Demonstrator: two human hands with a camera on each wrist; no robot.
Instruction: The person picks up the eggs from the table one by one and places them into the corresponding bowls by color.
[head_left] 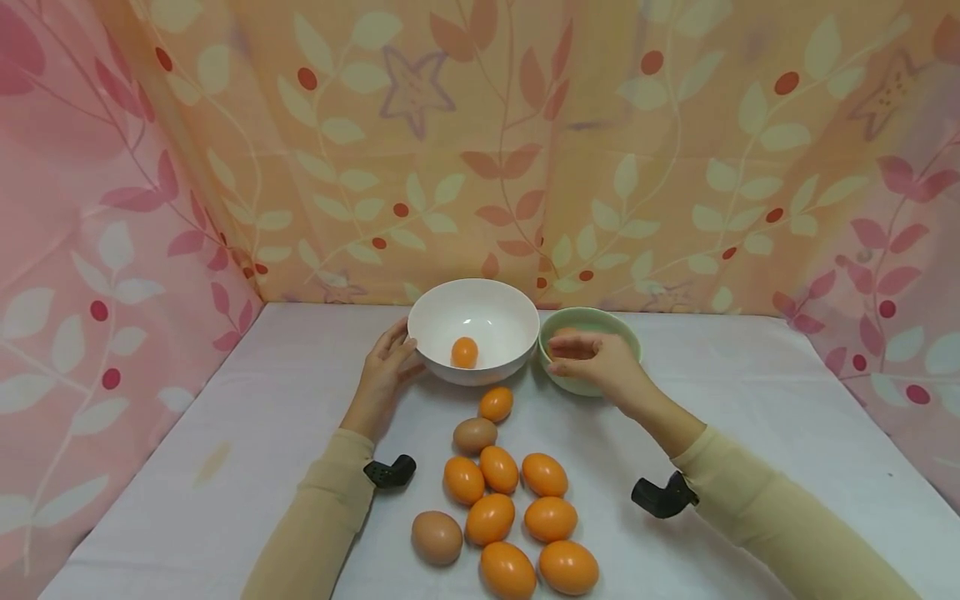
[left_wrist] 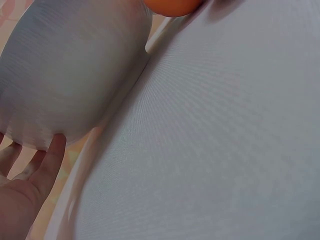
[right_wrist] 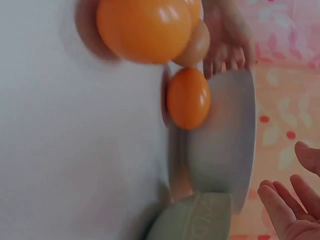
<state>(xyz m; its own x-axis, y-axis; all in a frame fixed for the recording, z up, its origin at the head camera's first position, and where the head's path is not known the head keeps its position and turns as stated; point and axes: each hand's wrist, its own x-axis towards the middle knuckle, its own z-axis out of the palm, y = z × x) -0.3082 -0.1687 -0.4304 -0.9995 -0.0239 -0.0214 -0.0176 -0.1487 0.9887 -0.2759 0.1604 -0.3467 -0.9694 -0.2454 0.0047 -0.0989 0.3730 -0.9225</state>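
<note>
A white bowl (head_left: 510, 346) stands near the back of the table with one orange egg (head_left: 464, 352) inside. My left hand (head_left: 386, 367) rests against its left outer wall, and the left wrist view shows the fingertips touching the side. To the right, a pale green bowl (head_left: 630, 333) stands against the white one. My right hand (head_left: 600, 362) is over this green bowl; its thumb and fingers are apart with nothing between them in the right wrist view. Behind those fingers, an orange-brown rounded shape (head_left: 566, 331) partly shows in the green bowl.
Several orange eggs (head_left: 551, 518) lie in a loose group in front of the bowls. Two brown eggs (head_left: 437, 537) (head_left: 475, 435) lie among them. A white cloth (head_left: 217, 517) covers the table, and patterned curtains (head_left: 480, 150) hang behind and at both sides.
</note>
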